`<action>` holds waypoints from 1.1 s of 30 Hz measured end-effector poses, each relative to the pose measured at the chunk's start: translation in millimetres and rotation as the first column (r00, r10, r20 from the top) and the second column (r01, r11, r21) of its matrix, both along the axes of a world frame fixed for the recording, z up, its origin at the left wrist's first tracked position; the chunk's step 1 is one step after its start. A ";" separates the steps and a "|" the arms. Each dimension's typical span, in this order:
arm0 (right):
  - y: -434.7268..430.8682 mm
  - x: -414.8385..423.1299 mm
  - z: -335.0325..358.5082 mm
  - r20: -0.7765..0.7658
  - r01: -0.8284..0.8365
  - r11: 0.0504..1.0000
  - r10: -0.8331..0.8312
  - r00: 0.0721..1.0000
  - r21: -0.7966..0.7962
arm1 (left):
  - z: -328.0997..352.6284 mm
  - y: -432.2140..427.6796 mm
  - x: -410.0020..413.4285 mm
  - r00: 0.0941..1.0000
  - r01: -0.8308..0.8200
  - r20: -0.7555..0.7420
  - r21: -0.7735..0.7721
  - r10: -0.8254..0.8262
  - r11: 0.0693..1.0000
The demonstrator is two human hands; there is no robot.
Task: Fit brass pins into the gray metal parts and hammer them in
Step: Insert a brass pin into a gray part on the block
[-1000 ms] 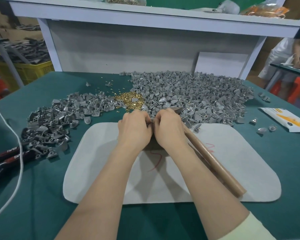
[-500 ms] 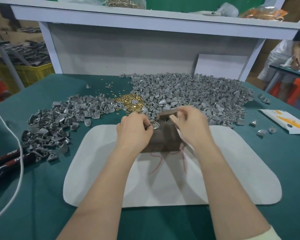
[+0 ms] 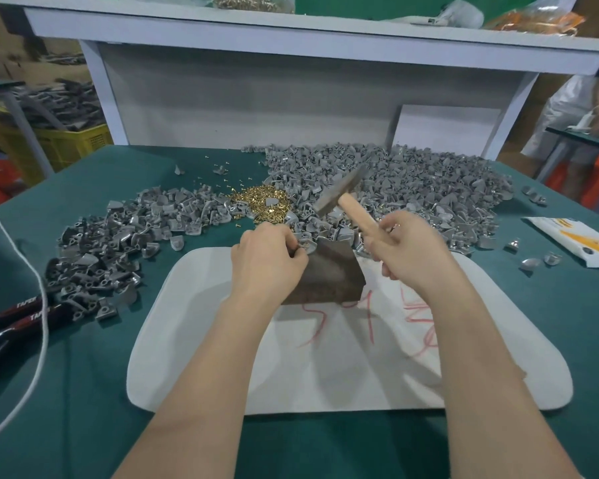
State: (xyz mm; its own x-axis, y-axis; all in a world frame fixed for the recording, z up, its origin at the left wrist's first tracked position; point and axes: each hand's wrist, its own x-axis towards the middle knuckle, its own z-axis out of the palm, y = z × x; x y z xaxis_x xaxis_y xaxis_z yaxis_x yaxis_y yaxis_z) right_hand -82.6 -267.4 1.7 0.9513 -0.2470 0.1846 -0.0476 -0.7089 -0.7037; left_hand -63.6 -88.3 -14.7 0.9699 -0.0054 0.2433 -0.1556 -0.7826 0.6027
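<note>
Nearest, two bare forearms reach in over a white mat [image 3: 325, 375] lying on the green worktop [image 3: 83, 392]; red scribbles mark the mat's far right part. At the mat's far edge stands a dark brown block [image 3: 332, 274]. The left hand [image 3: 265, 261] sits at the block's ten o'clock corner. Its fingers [image 3: 293, 252] are curled together, pinching a small gray metal part [image 3: 307, 249] against the block's top. The part is mostly hidden, so whether a pin sits in it cannot be told. At the block's three o'clock, the right hand [image 3: 407, 257] has its fingers clamped round the wooden handle of a hammer [image 3: 355, 212]. The hammer's dark head is raised toward twelve o'clock, in the air and apart from the block.

At the mat's nine o'clock lie pliers [image 3: 18, 316] with black-and-red handles, crossed by a white cord [image 3: 38, 288]. Beyond them, a left heap of gray parts [image 3: 118, 243] spreads toward eleven o'clock. Just past the left hand, at twelve o'clock, is a small pile of brass pins [image 3: 260, 202]. A larger heap of gray parts [image 3: 429, 195] fills one o'clock. A white-and-orange packet [image 3: 574, 243] lies at three o'clock with a few loose parts near it.

Farthest, a white shelf [image 3: 291, 29] spans above the worktop. A yellow crate [image 3: 73, 143] stands at ten o'clock.
</note>
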 end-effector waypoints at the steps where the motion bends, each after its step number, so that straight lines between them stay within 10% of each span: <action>1: 0.0 -2.3 4.0 0.053 -0.020 1.000 0.021 0.998 -0.017 | 0.3 1.6 0.4 1.000 -0.019 0.003 -0.002 0.019 1.000; 9: 20.1 -21.1 17.1 0.139 -0.138 0.933 0.193 0.971 -0.332 | -0.1 11.3 3.2 0.995 -0.095 0.011 0.047 0.095 0.994; 27: 27.5 -28.7 20.0 0.034 -0.162 0.901 0.192 0.981 -0.403 | 0.6 13.0 3.8 0.998 -0.068 -0.013 -0.072 0.067 0.995; 33: 22.3 -29.1 24.4 0.223 -0.070 0.937 0.153 0.963 -0.341 | -0.5 12.4 4.9 0.997 -0.079 0.013 -0.079 0.080 0.994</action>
